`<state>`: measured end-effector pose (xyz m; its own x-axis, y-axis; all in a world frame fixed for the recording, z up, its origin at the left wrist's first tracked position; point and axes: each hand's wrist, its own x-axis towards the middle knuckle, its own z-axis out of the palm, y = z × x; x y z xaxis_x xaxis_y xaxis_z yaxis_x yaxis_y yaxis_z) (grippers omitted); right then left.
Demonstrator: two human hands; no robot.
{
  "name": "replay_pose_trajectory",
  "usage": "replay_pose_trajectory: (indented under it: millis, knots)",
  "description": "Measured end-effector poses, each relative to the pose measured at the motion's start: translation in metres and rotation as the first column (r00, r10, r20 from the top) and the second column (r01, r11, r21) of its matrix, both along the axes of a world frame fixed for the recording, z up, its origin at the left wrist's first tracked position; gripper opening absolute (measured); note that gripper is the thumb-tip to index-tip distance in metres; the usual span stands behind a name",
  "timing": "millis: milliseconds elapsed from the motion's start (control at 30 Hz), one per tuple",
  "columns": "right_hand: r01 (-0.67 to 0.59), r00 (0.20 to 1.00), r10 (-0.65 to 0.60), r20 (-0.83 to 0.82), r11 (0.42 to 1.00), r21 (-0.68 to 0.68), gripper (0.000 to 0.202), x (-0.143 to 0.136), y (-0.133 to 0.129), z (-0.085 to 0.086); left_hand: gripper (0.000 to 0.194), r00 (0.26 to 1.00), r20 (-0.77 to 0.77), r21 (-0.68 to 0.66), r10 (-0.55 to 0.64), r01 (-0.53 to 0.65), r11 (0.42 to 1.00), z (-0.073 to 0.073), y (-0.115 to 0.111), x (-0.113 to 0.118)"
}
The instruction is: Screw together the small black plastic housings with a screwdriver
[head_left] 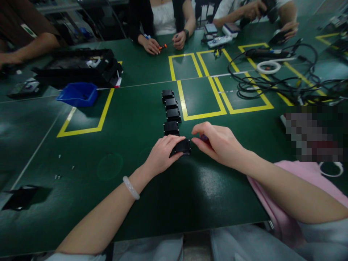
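Observation:
My left hand [164, 152] is closed around the near end of a small black rectangular part [182, 146], pressing it against the green table [152, 203]. Silvery points show at the part's right corners. Just right of it, my right hand [214, 141] has its thumb and index finger curled towards each other, close to that edge; whatever lies between the fingertips is too small to make out. Beyond my left hand, several similar black parts stand in a line, the closest [171, 128] almost touching my fingers and the farthest [168, 94] at the far end.
A blue tray [78, 95] and stacked black trays [78, 67] are at the left. Small screws [58, 177] and a black piece [20, 198] lie nearer. Coiled black cables [252, 87] and a white tape roll [268, 67] occupy the right. Other people sit across, one hand [152, 46] near an orange-tipped tool.

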<state>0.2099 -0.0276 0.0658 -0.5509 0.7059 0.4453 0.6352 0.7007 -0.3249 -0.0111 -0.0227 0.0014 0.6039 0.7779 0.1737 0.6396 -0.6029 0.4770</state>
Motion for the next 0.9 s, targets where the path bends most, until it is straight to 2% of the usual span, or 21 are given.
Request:
replay_pose_trajectory:
  millis: [500,767,900]
  knots:
    - [-0.010,1.000,0.010,0.003,1.000,-0.001,0.012,-0.0004,-0.0001,0.0007,0.042,1.000,-0.008,0.008,0.001,-0.001,1.000,0.0000,0.0002,-0.0001]
    - [-0.025,1.000,0.025,0.018,1.000,0.001,0.019,0.0000,0.0003,0.0022,0.041,1.000,-0.002,0.006,-0.003,0.003,1.000,0.0001,0.0002,-0.0003]
    - [-0.010,1.000,0.010,-0.022,1.000,0.003,0.013,0.0006,0.0005,-0.0006,0.042,1.000,-0.007,0.003,0.002,-0.002,1.000,0.0012,-0.0004,-0.0001]
